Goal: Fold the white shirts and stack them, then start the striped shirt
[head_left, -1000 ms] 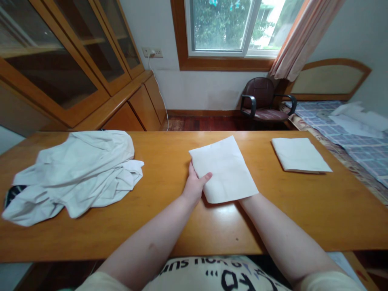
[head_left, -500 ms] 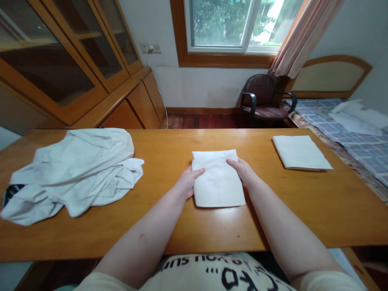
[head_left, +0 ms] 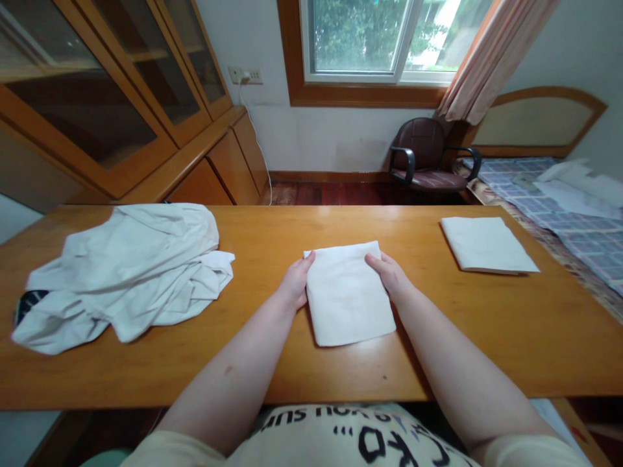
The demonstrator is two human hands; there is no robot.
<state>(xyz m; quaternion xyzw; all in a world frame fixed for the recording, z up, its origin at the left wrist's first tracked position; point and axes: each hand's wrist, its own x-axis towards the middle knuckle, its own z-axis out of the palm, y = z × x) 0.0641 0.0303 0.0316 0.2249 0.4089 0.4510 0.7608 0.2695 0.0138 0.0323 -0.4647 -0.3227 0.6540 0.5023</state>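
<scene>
A folded white cloth [head_left: 349,298] is held in front of me over the middle of the table. My left hand [head_left: 298,280] grips its left edge near the far corner, thumb on top and fingers underneath. On the opposite edge, my right hand [head_left: 389,274] pinches it in the same way. Another folded white cloth [head_left: 488,244] lies flat on the table to the right. To the left is a crumpled heap of white fabric [head_left: 141,269], with a dark patch showing at its near left end.
The wooden table [head_left: 272,370] spans the view. Behind it stand a glass-doored cabinet [head_left: 126,97] at left, an office chair [head_left: 428,155] below the window, and a bed with a plaid cover [head_left: 574,214] at right.
My left hand has slid up the cloth's left edge toward its far corner. The cloth has tilted slightly, its near left corner now closer to me. My right hand has barely moved.
</scene>
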